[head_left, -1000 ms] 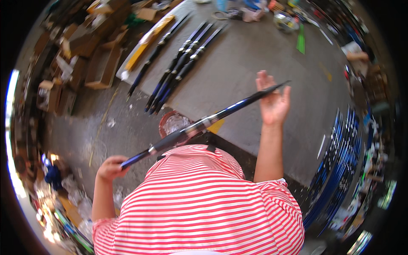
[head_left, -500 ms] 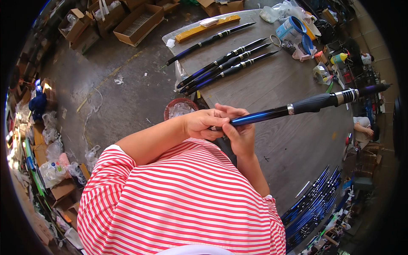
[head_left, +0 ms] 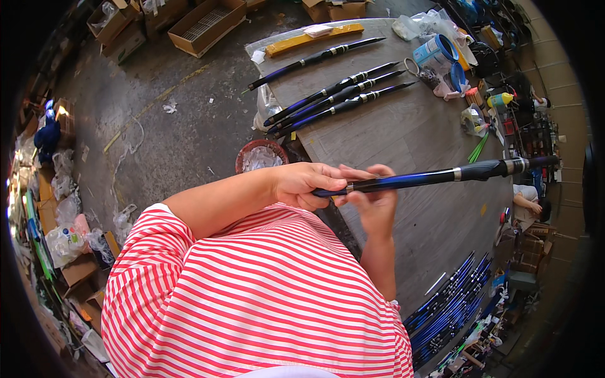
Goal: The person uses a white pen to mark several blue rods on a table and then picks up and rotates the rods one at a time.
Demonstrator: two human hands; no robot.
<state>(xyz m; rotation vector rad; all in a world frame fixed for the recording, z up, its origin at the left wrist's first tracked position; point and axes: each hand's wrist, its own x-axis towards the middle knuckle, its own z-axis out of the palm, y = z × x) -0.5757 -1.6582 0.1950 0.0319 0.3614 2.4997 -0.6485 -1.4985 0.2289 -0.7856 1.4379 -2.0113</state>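
Across the front of my body I hold a dark blue and black fishing rod (head_left: 416, 180), collapsed, with silver rings and a black ribbed grip. Its butt end sits in my left hand (head_left: 302, 183), thumb and fingers closed round it. Just beside, my right hand (head_left: 376, 205) loosely holds the lower shaft between thumb and fingers, and the palm faces up. From there the rod points right, above the table. Beyond my hands a single rod (head_left: 315, 57) and a group of three similar rods (head_left: 334, 97) lie on the grey table (head_left: 391, 138).
A bundle of blue rods (head_left: 454, 302) lies at the table's right near side. At the far right stand a blue tub (head_left: 436, 53) and plastic bags. A red bin (head_left: 239, 160) with scraps is beside the table edge. Cardboard boxes (head_left: 205, 28) line the far left. Another person (head_left: 526, 201) is at right.
My right hand has slid right along the rod, away from my left hand, exposing a silver ring. The rod has shifted slightly left and its far end has dropped lower in view.
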